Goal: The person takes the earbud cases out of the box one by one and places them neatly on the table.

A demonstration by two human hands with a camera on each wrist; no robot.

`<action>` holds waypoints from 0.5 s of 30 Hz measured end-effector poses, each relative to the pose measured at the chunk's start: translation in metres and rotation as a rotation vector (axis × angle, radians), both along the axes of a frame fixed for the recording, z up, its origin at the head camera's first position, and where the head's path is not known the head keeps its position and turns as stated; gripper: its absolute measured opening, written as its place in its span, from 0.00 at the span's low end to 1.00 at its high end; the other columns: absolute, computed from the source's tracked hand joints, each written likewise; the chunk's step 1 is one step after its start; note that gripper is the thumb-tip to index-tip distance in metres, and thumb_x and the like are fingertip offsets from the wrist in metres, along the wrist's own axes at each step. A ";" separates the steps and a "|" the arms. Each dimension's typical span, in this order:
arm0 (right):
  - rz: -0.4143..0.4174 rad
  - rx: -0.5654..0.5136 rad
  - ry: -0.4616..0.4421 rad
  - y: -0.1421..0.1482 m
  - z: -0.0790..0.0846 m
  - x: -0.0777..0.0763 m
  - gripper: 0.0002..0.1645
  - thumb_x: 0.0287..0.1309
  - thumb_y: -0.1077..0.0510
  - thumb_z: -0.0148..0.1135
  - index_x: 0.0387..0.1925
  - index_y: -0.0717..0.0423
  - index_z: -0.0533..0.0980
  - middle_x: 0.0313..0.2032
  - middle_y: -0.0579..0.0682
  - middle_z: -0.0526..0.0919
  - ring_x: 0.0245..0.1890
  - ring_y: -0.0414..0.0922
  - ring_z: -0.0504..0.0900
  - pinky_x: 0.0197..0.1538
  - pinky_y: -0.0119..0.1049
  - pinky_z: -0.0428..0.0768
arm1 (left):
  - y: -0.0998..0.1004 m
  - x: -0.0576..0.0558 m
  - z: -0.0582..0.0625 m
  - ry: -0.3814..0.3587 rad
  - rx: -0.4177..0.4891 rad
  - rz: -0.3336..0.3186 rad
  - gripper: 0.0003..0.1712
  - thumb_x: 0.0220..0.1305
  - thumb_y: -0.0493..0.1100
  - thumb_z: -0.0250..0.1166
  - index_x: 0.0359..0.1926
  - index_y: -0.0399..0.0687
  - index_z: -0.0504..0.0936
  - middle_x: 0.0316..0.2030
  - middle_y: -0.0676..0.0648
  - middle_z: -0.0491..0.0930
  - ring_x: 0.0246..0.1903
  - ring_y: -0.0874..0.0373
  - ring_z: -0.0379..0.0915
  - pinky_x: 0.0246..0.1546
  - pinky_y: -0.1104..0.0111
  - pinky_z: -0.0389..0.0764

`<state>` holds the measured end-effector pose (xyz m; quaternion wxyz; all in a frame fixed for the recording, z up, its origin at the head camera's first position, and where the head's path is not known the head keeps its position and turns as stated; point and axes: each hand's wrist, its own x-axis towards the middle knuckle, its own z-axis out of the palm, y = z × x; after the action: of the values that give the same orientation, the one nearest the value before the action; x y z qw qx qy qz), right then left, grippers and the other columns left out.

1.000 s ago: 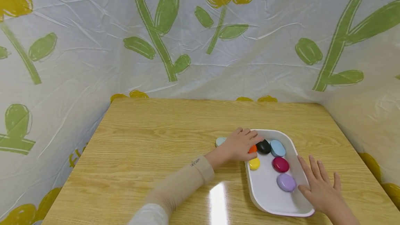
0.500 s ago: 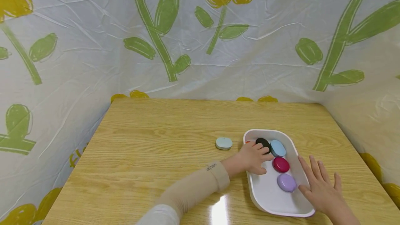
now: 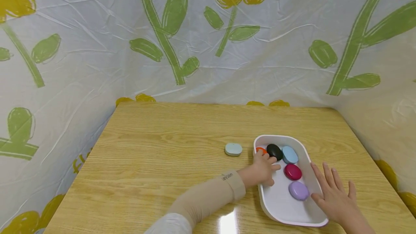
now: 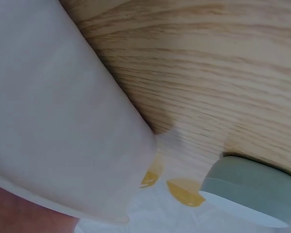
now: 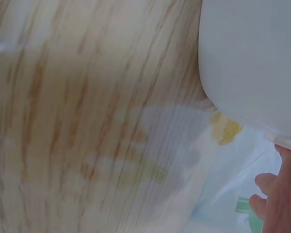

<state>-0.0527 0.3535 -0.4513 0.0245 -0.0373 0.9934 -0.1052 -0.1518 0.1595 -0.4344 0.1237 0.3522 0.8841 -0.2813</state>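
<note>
My left hand (image 3: 264, 169) reaches over the left rim of a white tray (image 3: 294, 215), palm down with its fingers spread. What lies under the palm is hidden. Just beyond its fingertips, an orange oval piece (image 3: 261, 150) shows partly, beside a glossy black oval one (image 3: 274, 152). More smooth oval pieces lie along the tray's right side: light blue (image 3: 289, 154), dark pink (image 3: 293, 172) and lilac (image 3: 298, 190). At the tray's right rim, my right hand (image 3: 336, 194) rests with straight, spread fingers. The right wrist view shows its fingers (image 5: 283, 194) near the tray's outer wall (image 5: 252, 63).
A pale green oval case (image 3: 233, 149) with a seam round its side stands on the wooden table (image 3: 156, 154), left of the tray. Behind and on both sides hangs a white flower-printed sheet (image 3: 279, 57).
My left hand has moved from above the orange piece rightward into the tray, then slightly back left. The yellow piece seen earlier is now hidden. My right hand stays in place.
</note>
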 end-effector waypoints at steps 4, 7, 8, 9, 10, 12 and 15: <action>0.000 0.005 0.000 0.000 0.000 0.000 0.52 0.57 0.54 0.54 0.70 0.41 0.30 0.69 0.63 0.29 0.66 0.62 0.23 0.53 0.69 0.21 | 0.005 0.001 -0.001 0.004 -0.054 0.009 0.31 0.56 0.74 0.42 0.61 0.91 0.47 0.62 0.74 0.46 0.55 0.71 0.51 0.54 0.70 0.52; 0.001 0.008 0.001 0.000 0.000 0.001 0.52 0.57 0.54 0.54 0.70 0.41 0.30 0.69 0.63 0.29 0.66 0.62 0.23 0.53 0.69 0.22 | 0.007 0.002 -0.003 0.013 -0.080 0.005 0.28 0.58 0.72 0.41 0.60 0.90 0.48 0.60 0.73 0.48 0.53 0.70 0.52 0.52 0.69 0.53; 0.000 0.008 -0.001 0.000 0.000 0.000 0.52 0.57 0.54 0.54 0.70 0.41 0.30 0.69 0.63 0.29 0.66 0.62 0.23 0.53 0.69 0.22 | 0.008 0.002 -0.003 0.017 -0.086 0.003 0.27 0.58 0.72 0.41 0.59 0.90 0.48 0.59 0.72 0.48 0.52 0.69 0.52 0.52 0.69 0.53; 0.000 0.007 -0.002 0.000 0.000 0.000 0.52 0.57 0.54 0.54 0.70 0.41 0.30 0.69 0.63 0.30 0.66 0.62 0.24 0.53 0.69 0.22 | 0.009 0.003 -0.004 0.020 -0.084 0.005 0.25 0.59 0.71 0.41 0.58 0.90 0.49 0.58 0.71 0.49 0.51 0.69 0.52 0.51 0.69 0.54; 0.000 0.006 -0.004 0.000 0.000 0.000 0.52 0.57 0.54 0.54 0.70 0.42 0.30 0.69 0.63 0.30 0.66 0.62 0.24 0.53 0.69 0.22 | 0.009 0.003 -0.005 0.023 -0.085 0.002 0.24 0.60 0.70 0.40 0.58 0.89 0.49 0.57 0.70 0.50 0.51 0.68 0.52 0.51 0.69 0.55; -0.002 0.002 -0.012 0.000 0.000 0.000 0.52 0.57 0.54 0.54 0.70 0.41 0.30 0.68 0.63 0.30 0.66 0.62 0.24 0.53 0.68 0.21 | 0.010 0.003 -0.006 0.030 -0.082 -0.004 0.21 0.62 0.68 0.39 0.57 0.87 0.51 0.54 0.68 0.51 0.49 0.67 0.53 0.49 0.69 0.55; -0.004 -0.013 -0.024 0.000 0.001 0.000 0.52 0.57 0.55 0.54 0.70 0.41 0.30 0.68 0.63 0.29 0.66 0.62 0.23 0.53 0.68 0.20 | 0.011 0.003 -0.009 0.040 -0.082 -0.020 0.18 0.66 0.64 0.37 0.56 0.84 0.52 0.53 0.65 0.52 0.48 0.65 0.54 0.47 0.70 0.57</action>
<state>-0.0531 0.3534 -0.4500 0.0360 -0.0341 0.9925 -0.1122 -0.1487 0.1702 -0.4433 0.1174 0.3498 0.8705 -0.3257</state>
